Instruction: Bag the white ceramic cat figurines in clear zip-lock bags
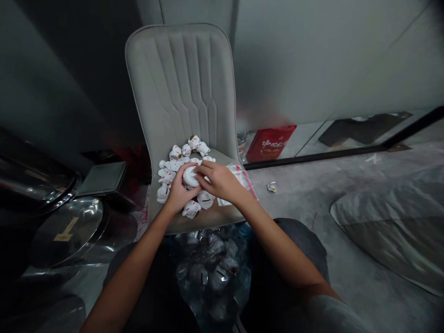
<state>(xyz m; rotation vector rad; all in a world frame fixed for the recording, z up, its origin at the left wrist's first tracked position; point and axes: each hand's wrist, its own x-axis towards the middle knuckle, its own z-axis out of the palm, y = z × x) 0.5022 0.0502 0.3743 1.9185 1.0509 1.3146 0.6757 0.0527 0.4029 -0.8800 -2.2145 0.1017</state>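
Note:
Over the chair seat, my left hand [180, 192] is wrapped round a white coin bank [189, 176], with its pale rounded side facing up. My right hand [218, 179] holds the same piece from the right, fingertips pressed on its top; what lies under them is hidden. Around my hands sit several white cat-shaped coin banks with red marks, among them a cat bank [191, 209] in front and a slotted bank [206, 200] beside it. Small white discs [170, 165] lie in a pile behind my left hand. More cat figures [194, 142] stand at the backrest.
The grey chair [187, 78] faces me. Between my knees a clear plastic bag [215, 273] contains more banks. A white and pink sheet [239, 178] lies at the seat's right. A round metal bin [74, 226] stands left; a red bag [270, 144] rests by the wall.

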